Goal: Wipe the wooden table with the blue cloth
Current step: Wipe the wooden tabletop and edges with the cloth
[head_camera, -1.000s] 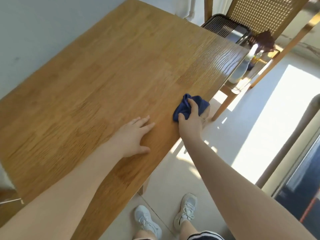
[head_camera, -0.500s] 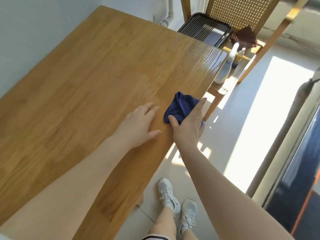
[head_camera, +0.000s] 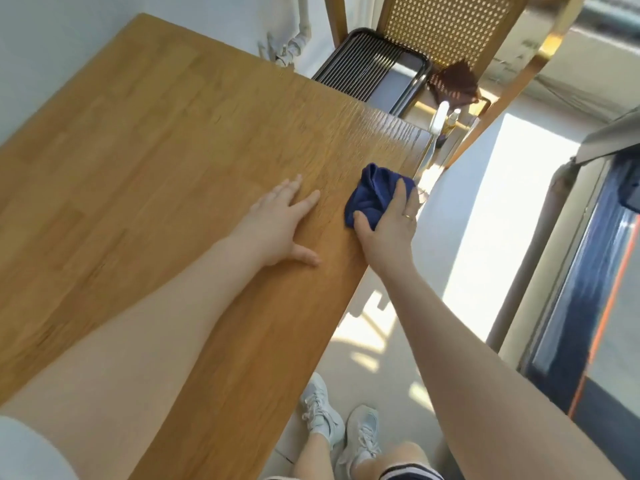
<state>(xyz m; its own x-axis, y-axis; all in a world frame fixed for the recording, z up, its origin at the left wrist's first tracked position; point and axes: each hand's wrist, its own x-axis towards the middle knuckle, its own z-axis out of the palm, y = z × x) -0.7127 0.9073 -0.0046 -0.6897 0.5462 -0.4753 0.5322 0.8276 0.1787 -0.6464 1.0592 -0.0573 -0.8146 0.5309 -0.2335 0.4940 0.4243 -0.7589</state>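
The right hand (head_camera: 388, 226) has its fingers spread over the bunched blue cloth (head_camera: 372, 194), thumb hooked round its near side, pressing it to the wooden table (head_camera: 166, 161) close to the right edge. The left hand (head_camera: 277, 226) lies flat beside it, fingers straight and slightly apart. Wiping well likely means steady downward pressure and overlapping strokes that stay on the tabletop. No writing or brand can be read.

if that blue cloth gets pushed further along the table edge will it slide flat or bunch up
The blue cloth already lies crumpled in folds under the right hand, so it is probably soft and floppy and would bunch rather than stay flat. It looks light and should slide easily on the smooth wooden table. Near the edge, a corner may droop over.
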